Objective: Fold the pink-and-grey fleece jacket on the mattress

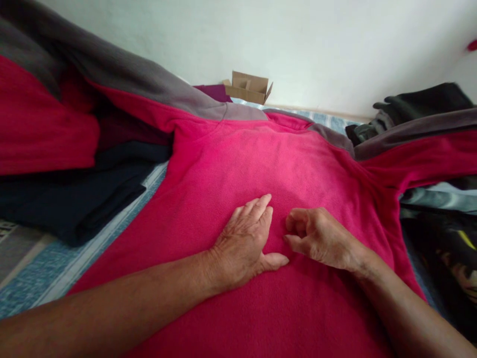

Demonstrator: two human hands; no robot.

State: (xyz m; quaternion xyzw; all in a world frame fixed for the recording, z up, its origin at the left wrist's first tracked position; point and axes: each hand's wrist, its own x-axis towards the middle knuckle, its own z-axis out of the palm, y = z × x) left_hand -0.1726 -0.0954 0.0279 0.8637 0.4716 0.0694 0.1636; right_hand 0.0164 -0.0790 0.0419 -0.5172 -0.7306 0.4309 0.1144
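Observation:
A bright pink fleece top (pixel 238 164) with grey shoulder panels lies spread flat in front of me, sleeves stretched out to both sides. My left hand (pixel 244 241) rests palm down on its middle, fingers together and stretched out, thumb spread to the right. My right hand (pixel 316 236) sits just beside it on the fleece, fingers curled inward in a loose pinch. Whether it holds any of the cloth is hidden. The two hands nearly touch at the thumbs.
Dark navy folded clothes (pixel 74 199) lie at the left under the pink sleeve. A pile of dark garments (pixel 417 112) sits at the right. A small open cardboard box (pixel 248 87) stands by the white wall. A blue patterned cloth (pixel 44 263) covers the surface.

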